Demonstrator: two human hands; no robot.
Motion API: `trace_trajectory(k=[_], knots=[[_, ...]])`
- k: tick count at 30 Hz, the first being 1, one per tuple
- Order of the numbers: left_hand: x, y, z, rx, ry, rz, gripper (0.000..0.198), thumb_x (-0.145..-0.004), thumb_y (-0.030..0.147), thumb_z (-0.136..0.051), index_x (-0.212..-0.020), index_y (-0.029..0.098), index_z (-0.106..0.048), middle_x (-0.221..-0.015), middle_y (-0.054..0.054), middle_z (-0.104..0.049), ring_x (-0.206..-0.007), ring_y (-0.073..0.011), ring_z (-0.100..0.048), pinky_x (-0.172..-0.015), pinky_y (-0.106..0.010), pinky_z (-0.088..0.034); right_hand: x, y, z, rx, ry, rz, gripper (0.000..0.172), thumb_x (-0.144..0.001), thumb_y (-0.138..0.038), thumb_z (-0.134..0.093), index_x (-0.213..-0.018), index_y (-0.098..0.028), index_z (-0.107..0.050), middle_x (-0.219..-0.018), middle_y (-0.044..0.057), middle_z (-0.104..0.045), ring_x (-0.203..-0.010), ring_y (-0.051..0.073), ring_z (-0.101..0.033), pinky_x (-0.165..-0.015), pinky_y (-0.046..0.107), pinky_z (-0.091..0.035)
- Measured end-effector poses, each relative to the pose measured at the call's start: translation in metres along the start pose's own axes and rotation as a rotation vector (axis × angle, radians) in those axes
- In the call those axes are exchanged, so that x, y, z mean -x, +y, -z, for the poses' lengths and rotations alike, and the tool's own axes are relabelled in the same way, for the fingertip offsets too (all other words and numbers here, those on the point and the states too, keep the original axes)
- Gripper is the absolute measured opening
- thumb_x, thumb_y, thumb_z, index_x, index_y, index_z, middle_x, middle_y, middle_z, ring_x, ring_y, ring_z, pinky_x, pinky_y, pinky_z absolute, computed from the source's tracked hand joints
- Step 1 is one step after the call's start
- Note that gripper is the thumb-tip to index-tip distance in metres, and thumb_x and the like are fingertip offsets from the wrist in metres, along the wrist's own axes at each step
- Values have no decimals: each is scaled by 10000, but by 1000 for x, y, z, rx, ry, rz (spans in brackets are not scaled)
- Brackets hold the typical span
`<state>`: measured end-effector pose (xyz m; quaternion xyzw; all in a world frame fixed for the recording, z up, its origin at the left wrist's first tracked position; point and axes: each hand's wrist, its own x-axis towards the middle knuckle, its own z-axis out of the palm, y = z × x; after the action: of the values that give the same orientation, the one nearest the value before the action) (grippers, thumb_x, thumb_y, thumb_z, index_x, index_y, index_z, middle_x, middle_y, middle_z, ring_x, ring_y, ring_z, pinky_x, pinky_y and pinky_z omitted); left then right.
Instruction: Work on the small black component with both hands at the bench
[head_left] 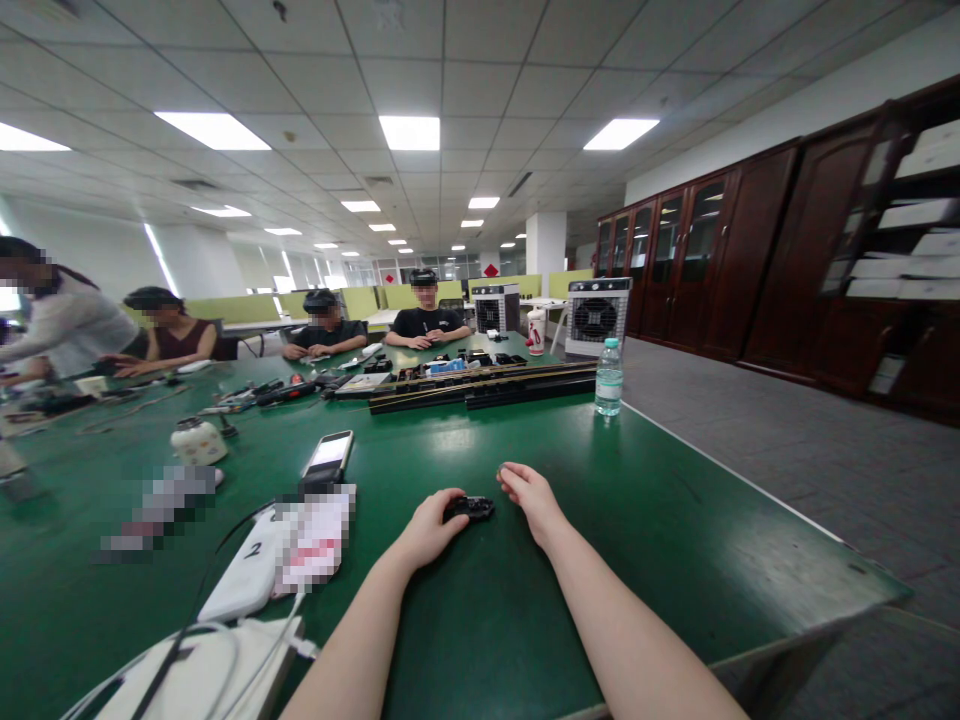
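Observation:
My left hand (432,530) grips the left end of a small black part (477,508), thumb on the near side and fingers on the far side. This part lies low at the green tabletop, with an uneven, detailed upper surface; its exact kind is too small to tell. Just to the right, my right hand (531,500) is raised a little, its thumb and fingertips pinched together. Something tiny and greyish seems to sit at those fingertips, but I cannot make out what. The two hands are apart.
Long black rails (532,388) cross the table ahead, with a water bottle (609,380) at their right end. To the left are a phone (330,455), a white power bank (244,570) with cables and a patterned white jar (197,441). Several people sit or stand around the table.

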<state>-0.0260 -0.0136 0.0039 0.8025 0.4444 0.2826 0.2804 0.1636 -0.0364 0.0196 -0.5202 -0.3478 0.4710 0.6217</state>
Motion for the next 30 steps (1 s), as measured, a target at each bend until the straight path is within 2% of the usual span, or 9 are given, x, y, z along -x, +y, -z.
trace_trajectory(k=[15, 21, 30], knots=[[0, 1, 0, -1, -9, -10, 416, -746, 248, -571, -1146, 138, -538, -1142, -112, -600, -1064, -230, -556, -958, -336, -408, 0, 0, -1, -6, -6, -3, 289, -641, -306, -660, -887, -158, -625, -786, 36, -676, -666, 128, -565, -609, 240, -401], [0, 1, 0, -3, 11, -18, 397, -743, 253, -576, -1129, 164, -555, -1134, -96, -610, -1059, -233, -559, -957, -344, -411, -1, 1, -1, -38, -3, -3, 263, -622, -317, -672, -831, -165, -630, -740, 26, -666, -630, 123, -554, -574, 234, -387], [0, 0, 0, 4, 3, -19, 407, -742, 242, -578, -1139, 154, -549, -1136, -102, -609, -1055, -228, -564, -956, -338, -414, 0, 0, -1, -19, -5, 13, 292, -612, -345, -687, -841, -168, -651, -756, 28, -666, -651, 125, -549, -593, 237, -395]])
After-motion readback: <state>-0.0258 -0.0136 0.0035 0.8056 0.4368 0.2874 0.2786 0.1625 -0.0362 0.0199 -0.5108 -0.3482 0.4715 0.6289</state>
